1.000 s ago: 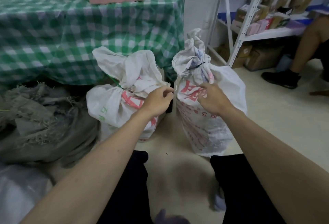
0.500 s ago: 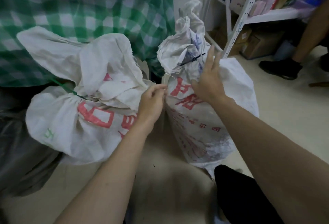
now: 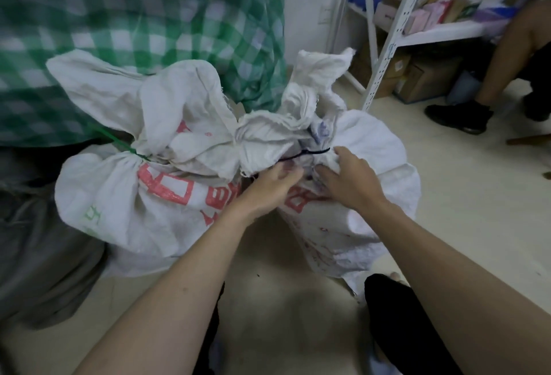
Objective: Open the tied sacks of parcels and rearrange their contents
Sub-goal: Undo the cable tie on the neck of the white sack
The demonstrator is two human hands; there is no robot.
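Sacking in grey point(image 3: 38, 255) slumps at the left edge, and right of it a white sack point(image 3: 119, 201) sits tied with a green tie point(image 3: 119, 143). At center the left hand point(image 3: 268, 186) pinches the neck of a second white sack point(image 3: 372, 195), just under its black tie point(image 3: 304, 153). The right hand point(image 3: 351, 180) lies on that sack with fingers loosely spread, gripping nothing, while a metal shelf point(image 3: 396, 31) fills the upper right.

Two tied sacks are standing side by side on the floor point(image 3: 465, 195), the left sack point(image 3: 125, 195) touching the right sack point(image 3: 372, 195). A tablecloth point(image 3: 149, 31) is hanging behind the left sack. A shelf rack point(image 3: 396, 34) is standing behind and to the right of the right sack, with boxes point(image 3: 423, 82) sitting under it. Both hands, the left hand point(image 3: 268, 186) and the right hand point(image 3: 351, 180), are resting at the right sack's neck, just below its tie point(image 3: 307, 153).
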